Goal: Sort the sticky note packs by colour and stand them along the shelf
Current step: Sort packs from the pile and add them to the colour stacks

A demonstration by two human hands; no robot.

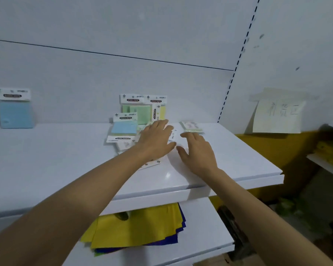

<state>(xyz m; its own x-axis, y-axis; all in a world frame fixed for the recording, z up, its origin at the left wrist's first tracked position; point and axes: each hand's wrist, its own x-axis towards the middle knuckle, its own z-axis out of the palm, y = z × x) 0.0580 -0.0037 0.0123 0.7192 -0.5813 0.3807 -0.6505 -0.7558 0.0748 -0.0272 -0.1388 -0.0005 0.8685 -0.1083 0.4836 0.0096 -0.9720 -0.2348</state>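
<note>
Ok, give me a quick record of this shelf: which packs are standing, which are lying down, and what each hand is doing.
standing: blue pack far left against the back wall; green pack and yellow pack side by side at centre
pile: second blue pack in front of the green one; more packs partly hidden under the hands
lying apart: pale pack right of the pile
left hand: fingers straight, over the pile
right hand: fingers spread, low over the shelf

Yellow and blue paper sheets (135, 231) lie underneath; a pale handwritten note (277, 116) hangs at right.
</note>
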